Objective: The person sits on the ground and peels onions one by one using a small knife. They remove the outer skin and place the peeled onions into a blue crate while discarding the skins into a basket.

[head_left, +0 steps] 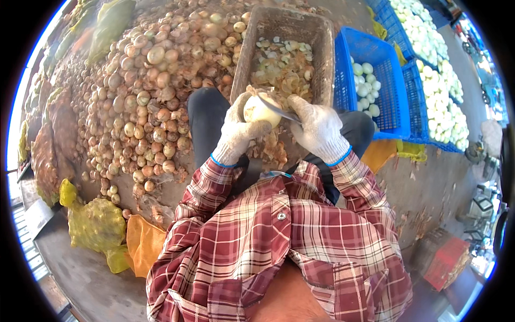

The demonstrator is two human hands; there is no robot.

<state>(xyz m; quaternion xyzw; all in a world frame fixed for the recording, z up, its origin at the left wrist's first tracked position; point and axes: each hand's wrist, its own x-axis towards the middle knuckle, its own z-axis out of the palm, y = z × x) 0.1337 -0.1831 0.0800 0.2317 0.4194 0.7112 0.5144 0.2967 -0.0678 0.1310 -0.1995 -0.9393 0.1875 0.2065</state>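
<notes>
Well, starting at the far left, a yellow-green mesh sack lies on the ground, with an orange sack just beside it. Above them spreads a big heap of onions, most of them in their brown skins, so judging by that heap a great deal is left to do.

Moving right, the gloved left hand is wrapped round one onion, which sits between the person's knees, just in front of the brown crate. This onion looks partly done: much of its surface is pale and bare, while some brown skin shows near its top. A knife lies with its blade against the onion's upper right side, and the gloved right hand is closed firmly on the handle end, though the glove hides most of the handle. Behind, the brown crate holds loose skins and pale scraps.

Further right, a blue crate has a modest number of peeled white onions in it, with plenty of room left by the look of it. Beyond that, more blue crates are heaped with pale onions, which I'd count as finished work
</notes>
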